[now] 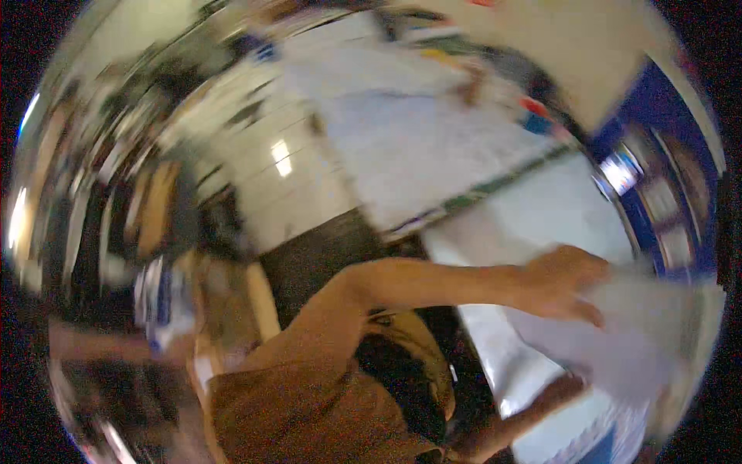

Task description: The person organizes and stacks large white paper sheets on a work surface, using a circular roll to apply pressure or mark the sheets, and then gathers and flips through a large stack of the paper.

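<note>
Motion smears the view. My left hand point(566, 282) reaches across to the right, its thumb and fingers around the near edge of a pale, whitish-lavender sheet point(618, 352). Whether this sheet is paper or cloth I cannot make out. Below it, my right hand point(570, 383) lies against the sheet's lower edge, its fingers mostly hidden and blurred. The sheet hangs over a glossy white tabletop point(556, 205).
A second table point(410, 155) with a white top and dark green edge adjoins beyond. Small coloured items lie along its far side. A blue panel point(641, 116) stands at the right. Tan floor tiles point(286, 193) and blurred, crowded shelves point(100, 178) are at the left.
</note>
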A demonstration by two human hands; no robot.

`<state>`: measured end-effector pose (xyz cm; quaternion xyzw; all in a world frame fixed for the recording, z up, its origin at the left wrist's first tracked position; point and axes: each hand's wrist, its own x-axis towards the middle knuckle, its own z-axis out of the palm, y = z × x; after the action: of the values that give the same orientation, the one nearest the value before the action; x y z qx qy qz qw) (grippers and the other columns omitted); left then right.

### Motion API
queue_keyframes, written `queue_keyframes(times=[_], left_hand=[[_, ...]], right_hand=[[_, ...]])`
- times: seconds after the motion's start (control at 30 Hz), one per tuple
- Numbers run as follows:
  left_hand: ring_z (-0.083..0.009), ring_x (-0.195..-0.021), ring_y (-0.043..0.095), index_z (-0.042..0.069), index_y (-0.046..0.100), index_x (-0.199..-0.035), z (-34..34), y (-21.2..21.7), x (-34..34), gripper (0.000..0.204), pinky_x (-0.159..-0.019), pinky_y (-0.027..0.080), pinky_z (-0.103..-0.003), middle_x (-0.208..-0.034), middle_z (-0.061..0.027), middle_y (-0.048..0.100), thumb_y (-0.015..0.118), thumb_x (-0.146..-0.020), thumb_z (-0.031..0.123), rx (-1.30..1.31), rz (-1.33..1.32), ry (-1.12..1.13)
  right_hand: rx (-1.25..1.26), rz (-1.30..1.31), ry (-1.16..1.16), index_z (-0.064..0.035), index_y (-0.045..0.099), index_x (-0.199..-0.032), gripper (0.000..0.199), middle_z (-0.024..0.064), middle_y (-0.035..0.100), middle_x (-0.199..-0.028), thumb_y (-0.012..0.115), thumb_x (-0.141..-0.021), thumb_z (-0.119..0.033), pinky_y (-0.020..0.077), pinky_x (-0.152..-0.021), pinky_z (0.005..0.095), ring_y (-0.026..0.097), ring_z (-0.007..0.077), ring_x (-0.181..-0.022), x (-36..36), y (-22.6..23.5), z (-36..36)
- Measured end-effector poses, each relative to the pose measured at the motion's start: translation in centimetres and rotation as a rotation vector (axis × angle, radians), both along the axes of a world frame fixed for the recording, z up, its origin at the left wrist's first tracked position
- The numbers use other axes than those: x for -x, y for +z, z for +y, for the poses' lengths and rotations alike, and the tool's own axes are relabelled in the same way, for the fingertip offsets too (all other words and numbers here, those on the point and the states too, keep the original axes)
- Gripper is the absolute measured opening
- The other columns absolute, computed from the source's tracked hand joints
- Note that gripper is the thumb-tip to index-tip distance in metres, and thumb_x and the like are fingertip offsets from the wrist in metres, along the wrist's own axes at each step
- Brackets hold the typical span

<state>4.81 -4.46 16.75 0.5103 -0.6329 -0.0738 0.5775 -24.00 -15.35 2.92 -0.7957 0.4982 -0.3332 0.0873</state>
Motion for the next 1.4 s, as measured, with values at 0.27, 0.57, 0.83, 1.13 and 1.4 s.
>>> queue_keyframes(times=[0.27,0.57,0.83,1.13,1.4], left_hand=[[-0.0383,-0.101,0.067,0.009,0.074,-0.100,-1.3,4.4,-0.2,0.056,-0.090,0.054,-0.048,-0.104,-0.0152,0.072,0.068,-0.078,0.060,-0.211,-0.945,0.108],[-0.0321,-0.102,0.069,0.011,0.075,-0.103,-4.5,2.5,0.9,0.050,-0.086,0.056,-0.046,-0.106,-0.0160,0.072,0.065,-0.081,0.054,-0.322,-1.037,-0.086],[-0.0376,-0.081,0.068,0.001,0.059,-0.099,7.0,4.0,-9.9,0.067,-0.071,0.054,-0.049,-0.089,-0.0174,0.069,0.055,-0.087,0.066,-0.406,-0.841,0.017],[-0.0384,-0.088,0.065,0.004,0.054,-0.098,8.2,4.4,-10.3,0.057,-0.078,0.053,-0.048,-0.096,-0.0166,0.064,0.057,-0.090,0.060,-0.416,-0.788,-0.125],[-0.0375,-0.105,0.063,0.003,0.054,-0.122,9.5,5.3,-11.7,0.060,-0.090,0.051,-0.046,-0.115,-0.0185,0.064,0.068,-0.087,0.050,-0.497,-0.610,-0.210]], right_hand=[[0.387,0.034,0.590,0.0028,0.045,-0.126,0.056,0.0207,0.049,-0.126,0.069,-0.090,-0.033,0.0396,-0.097,0.0453,0.049,0.0342,-0.115,-1.4,19.1,3.5],[0.068,0.613,0.884,0.0139,0.040,-0.139,0.083,0.0317,0.048,-0.140,0.075,-0.087,-0.040,0.0452,-0.102,0.0453,0.052,0.0402,-0.127,-9.7,22.1,3.7],[-0.139,0.584,0.466,0.0127,0.041,-0.139,0.069,0.0318,0.053,-0.133,0.076,-0.084,-0.012,0.0403,-0.106,0.0517,0.055,0.0469,-0.119,1.3,16.4,-5.9],[0.184,0.620,0.540,-0.0004,0.051,-0.134,0.071,0.0229,0.058,-0.117,0.083,-0.076,-0.027,0.0378,-0.105,0.0551,0.049,0.0444,-0.114,5.0,15.4,-3.9],[-0.309,0.889,0.299,0.0022,0.054,-0.128,0.073,0.0230,0.058,-0.120,0.086,-0.071,-0.031,0.0383,-0.103,0.0507,0.051,0.0404,-0.115,0.1,19.5,-1.0]])
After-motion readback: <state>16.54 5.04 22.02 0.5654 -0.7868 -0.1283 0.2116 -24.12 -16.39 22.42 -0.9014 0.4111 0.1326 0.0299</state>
